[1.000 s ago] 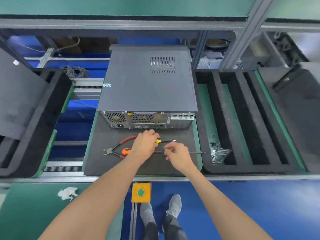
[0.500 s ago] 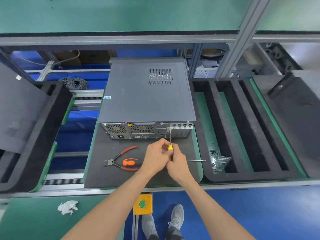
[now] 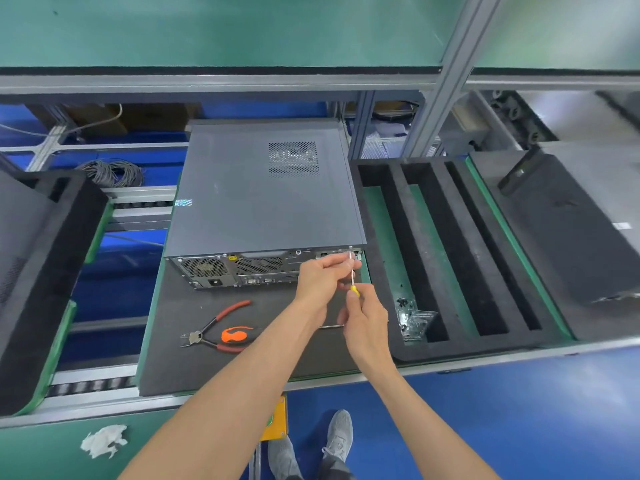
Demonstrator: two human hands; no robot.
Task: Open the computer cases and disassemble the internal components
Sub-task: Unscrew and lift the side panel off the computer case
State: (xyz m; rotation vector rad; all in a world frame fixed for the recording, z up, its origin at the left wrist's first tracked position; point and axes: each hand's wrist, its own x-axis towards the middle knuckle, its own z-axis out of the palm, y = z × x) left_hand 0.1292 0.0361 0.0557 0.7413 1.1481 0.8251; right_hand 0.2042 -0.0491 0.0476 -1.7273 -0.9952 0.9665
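Observation:
A closed grey computer case [image 3: 259, 199] lies flat on a dark mat [image 3: 180, 317], its rear panel with fans and ports facing me. My right hand [image 3: 363, 320] grips the yellow handle of a small screwdriver [image 3: 353, 282]. The tip of the tool points up at the top right corner of the rear panel. My left hand [image 3: 320, 278] pinches the shaft near that corner.
Red-handled pliers [image 3: 214, 327] and an orange-handled screwdriver [image 3: 239, 334] lie on the mat at the left. A black foam tray [image 3: 450, 237] with long slots stands to the right, with a clear bag of screws [image 3: 414, 320] in it. Another dark case [image 3: 561, 220] is at far right.
Both hands lifted the yellow screwdriver off the mat and carried it up and right to the rear panel's top right corner. The camera view shifted down slightly.

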